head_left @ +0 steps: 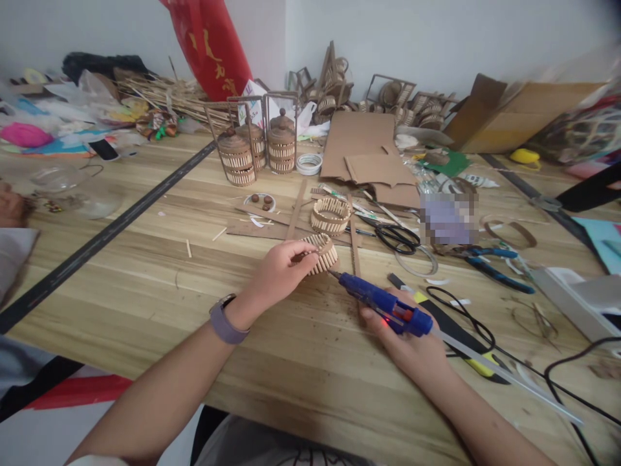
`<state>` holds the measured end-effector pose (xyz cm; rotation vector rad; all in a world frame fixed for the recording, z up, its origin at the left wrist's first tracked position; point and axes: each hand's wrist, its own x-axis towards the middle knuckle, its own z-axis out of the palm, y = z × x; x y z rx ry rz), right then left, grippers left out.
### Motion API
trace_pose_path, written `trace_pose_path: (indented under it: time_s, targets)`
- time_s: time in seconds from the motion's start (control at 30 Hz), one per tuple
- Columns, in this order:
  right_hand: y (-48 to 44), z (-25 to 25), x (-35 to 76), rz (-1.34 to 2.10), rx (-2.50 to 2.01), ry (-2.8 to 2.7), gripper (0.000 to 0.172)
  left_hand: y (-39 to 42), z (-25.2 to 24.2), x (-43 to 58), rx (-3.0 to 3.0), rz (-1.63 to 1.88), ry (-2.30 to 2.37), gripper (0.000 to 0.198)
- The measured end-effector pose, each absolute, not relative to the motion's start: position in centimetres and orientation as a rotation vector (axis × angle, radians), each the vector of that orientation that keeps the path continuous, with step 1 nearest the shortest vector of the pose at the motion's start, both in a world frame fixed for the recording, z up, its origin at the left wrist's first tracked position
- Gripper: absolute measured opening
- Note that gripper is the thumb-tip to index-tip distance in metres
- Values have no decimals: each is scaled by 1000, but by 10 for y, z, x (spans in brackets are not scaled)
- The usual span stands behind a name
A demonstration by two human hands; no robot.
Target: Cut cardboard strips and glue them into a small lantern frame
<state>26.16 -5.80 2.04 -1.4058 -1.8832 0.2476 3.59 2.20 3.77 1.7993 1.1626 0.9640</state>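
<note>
My left hand (281, 272) grips a small round slatted wooden ring (324, 254), tilted on its side just above the wooden table (145, 285). My right hand (405, 336) is wrapped round a blue hot glue gun (385, 303) with a clear glue stick (509, 378) sticking out behind. The gun's nozzle points left and almost touches the lower edge of the ring. A second slatted ring (330, 215) lies on cardboard strips just beyond. I wear a purple wristband on my left wrist.
Three finished slatted lanterns in frames (257, 145) stand further back. Black scissors (398, 238), blue pliers (495, 266), cardboard sheets (363, 152), a tape roll (309, 163) and black cables (557, 375) lie to the right. Another person's hand (10, 206) rests at the left edge.
</note>
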Motion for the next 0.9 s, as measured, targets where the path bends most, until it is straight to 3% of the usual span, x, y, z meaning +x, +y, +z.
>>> trace_pose_path:
  time_s: [0.9]
  targets:
    - [-59,26,260,163,-1410,-1961,31,19,40,37,1834,940,1175,23]
